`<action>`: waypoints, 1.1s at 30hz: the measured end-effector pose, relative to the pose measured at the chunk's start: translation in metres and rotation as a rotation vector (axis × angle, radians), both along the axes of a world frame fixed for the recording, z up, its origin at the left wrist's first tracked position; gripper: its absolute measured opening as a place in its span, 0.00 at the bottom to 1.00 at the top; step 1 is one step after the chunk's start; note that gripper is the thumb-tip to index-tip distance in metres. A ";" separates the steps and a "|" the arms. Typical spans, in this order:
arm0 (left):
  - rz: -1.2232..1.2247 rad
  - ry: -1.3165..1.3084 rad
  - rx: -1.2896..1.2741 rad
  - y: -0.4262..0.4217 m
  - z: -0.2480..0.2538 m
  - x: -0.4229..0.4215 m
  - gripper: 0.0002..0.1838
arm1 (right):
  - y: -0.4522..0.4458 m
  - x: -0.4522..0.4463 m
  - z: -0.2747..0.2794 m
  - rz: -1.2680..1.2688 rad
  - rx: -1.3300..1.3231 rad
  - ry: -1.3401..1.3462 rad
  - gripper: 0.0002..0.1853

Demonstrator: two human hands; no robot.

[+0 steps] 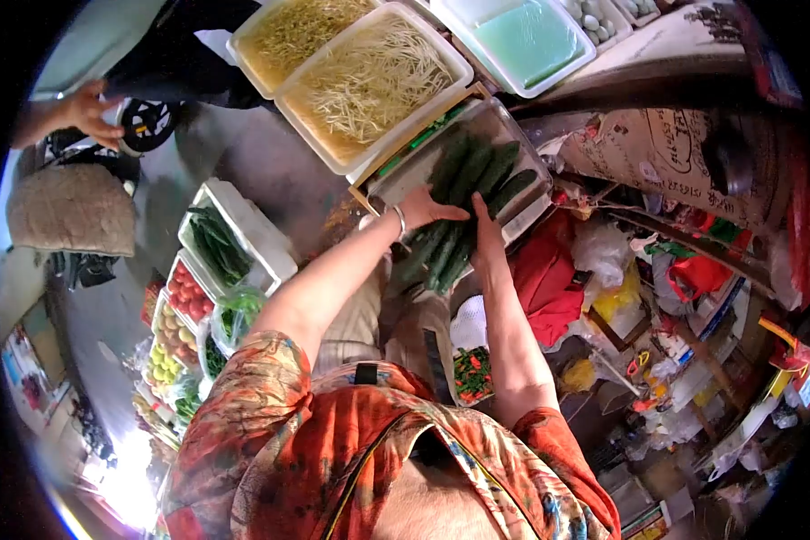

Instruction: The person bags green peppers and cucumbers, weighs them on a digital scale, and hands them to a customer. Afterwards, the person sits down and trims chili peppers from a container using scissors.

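My left hand [429, 211], with a bracelet at its wrist, grips a bunch of dark green cucumbers [448, 256] from the left side. On the right side of the same bunch is my right hand [488, 232], its thumb pointing up and its fingers partly hidden behind the cucumbers. The bunch hangs at the near edge of a shallow clear bin [524, 216]. More cucumbers [481, 166] lie in that bin, just beyond my hands.
Beyond the bin stand a tub of bean sprouts [378, 81] and a tub of greenish liquid [531, 40]. Crates on the left hold cucumbers [218, 245] and tomatoes [189, 292]. Cluttered bags [603, 252] fill the right. Another person's hand [90, 112] shows upper left.
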State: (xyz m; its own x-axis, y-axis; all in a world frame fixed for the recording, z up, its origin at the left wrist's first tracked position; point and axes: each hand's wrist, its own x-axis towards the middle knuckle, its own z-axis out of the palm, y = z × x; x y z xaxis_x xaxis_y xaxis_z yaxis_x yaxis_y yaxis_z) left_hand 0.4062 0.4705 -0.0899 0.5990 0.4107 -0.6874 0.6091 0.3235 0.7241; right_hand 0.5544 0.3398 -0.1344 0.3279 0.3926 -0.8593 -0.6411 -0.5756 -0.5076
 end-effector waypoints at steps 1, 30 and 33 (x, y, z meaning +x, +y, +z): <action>0.072 -0.021 -0.058 -0.009 0.006 -0.001 0.56 | -0.001 0.000 0.002 -0.016 0.000 0.056 0.51; 1.422 -1.173 -0.170 -0.247 0.209 -0.059 0.36 | -0.005 -0.061 0.259 1.292 0.289 0.188 0.48; 1.525 -1.212 -0.126 -0.296 0.206 -0.070 0.36 | -0.028 -0.086 0.258 1.522 0.284 0.178 0.52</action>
